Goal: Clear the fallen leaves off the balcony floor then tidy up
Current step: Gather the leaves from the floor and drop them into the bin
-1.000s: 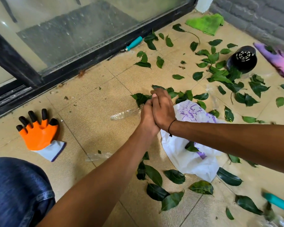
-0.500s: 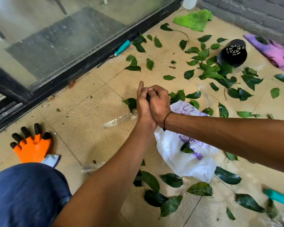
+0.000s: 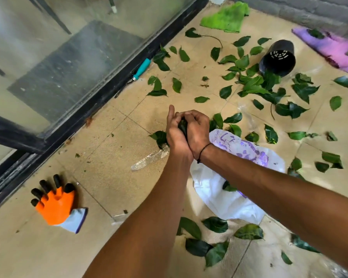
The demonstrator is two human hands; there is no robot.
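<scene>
Several green leaves [image 3: 255, 87] lie scattered over the beige tiled floor [image 3: 109, 177], thickest at the right and back. My left hand [image 3: 174, 135] and my right hand [image 3: 197, 129] are pressed together at mid-frame, clasping a dark bunch of leaves [image 3: 182, 126] between the palms. My right fingers curl over the bunch, and one left digit sticks straight up. A white plastic bag [image 3: 219, 195] with purple print lies flat just right of the hands, under my right forearm, with one leaf on it.
A tipped black pot [image 3: 277, 59] lies at the back right. An orange glove [image 3: 54, 205] sits at the left. A teal-handled tool [image 3: 142, 68] rests against the glass door's black frame [image 3: 84, 115]. Green cloth [image 3: 225, 19], purple cloth [image 3: 329, 47] and clear wrap [image 3: 149, 159] lie about.
My hands have stayed together and closed tighter round the gathered leaves, rising a little off the floor. One left digit has straightened upward. My view has shifted slightly.
</scene>
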